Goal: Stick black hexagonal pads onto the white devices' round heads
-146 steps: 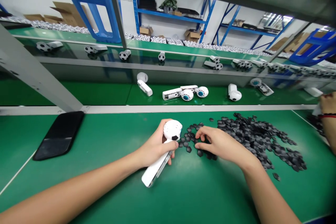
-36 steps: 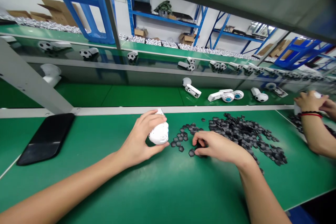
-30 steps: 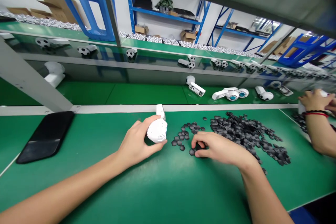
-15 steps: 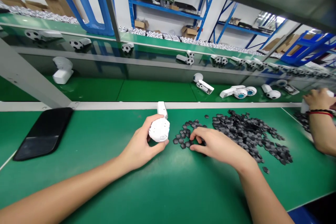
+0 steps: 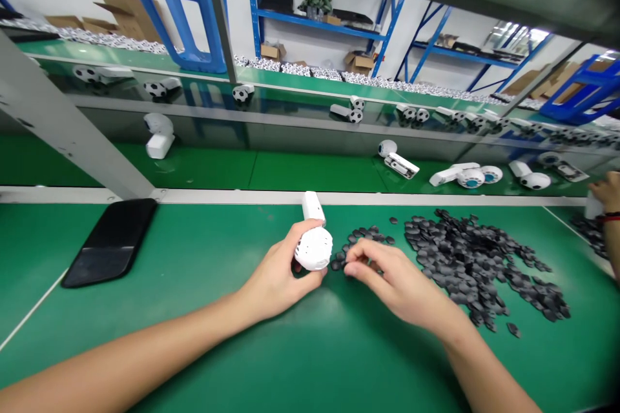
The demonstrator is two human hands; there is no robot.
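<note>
My left hand (image 5: 274, 281) grips a white ball-shaped device head (image 5: 314, 249) dotted with small holes. Its white rectangular stem (image 5: 313, 206) points away from me. My right hand (image 5: 392, 281) is just right of the device, with its fingertips bunched over a small scatter of black hexagonal pieces (image 5: 361, 239). Whether those fingertips hold a piece is hidden. The main heap of black hexagonal pieces (image 5: 477, 264) lies further right on the green bench mat (image 5: 194, 335).
A black flat pad (image 5: 109, 243) lies on the mat at left. Behind a grey rail (image 5: 290, 197), several white devices stand on a green shelf (image 5: 310, 174). A co-worker's hand (image 5: 609, 192) with a red wristband works at far right, beside more black pieces.
My right hand has moved left, closer to the device, and its fingertips have drawn together. The device has shifted slightly right with my left hand, and the whole view has shifted with my head.
</note>
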